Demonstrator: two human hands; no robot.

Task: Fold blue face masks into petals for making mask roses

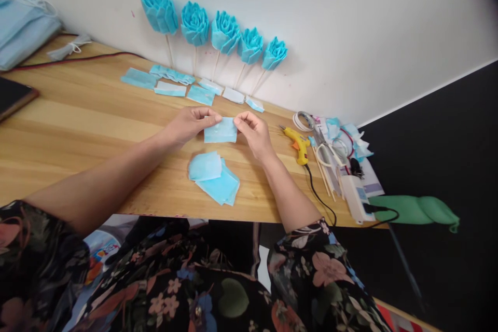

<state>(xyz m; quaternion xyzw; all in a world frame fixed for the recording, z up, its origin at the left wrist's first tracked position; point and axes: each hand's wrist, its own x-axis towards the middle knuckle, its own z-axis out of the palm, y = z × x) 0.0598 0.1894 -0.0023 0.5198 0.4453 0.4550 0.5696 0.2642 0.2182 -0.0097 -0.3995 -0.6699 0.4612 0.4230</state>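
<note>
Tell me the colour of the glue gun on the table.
Yellow glue gun with an orange trigger, seen in the head view.

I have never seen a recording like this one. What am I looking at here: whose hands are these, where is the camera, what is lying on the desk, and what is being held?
There is no machine here. The single picture comes from a camera worn on a person's head, looking forward and down, so the two bare arms are that person's own. The left hand and the right hand pinch opposite ends of a small blue fabric piece above the wooden table. Just below lies a stack of blue pieces. Along the wall lean five blue flowers on sticks, with a row of cut blue strips in front. To the right lie a yellow glue gun, scissors and scraps.
</note>
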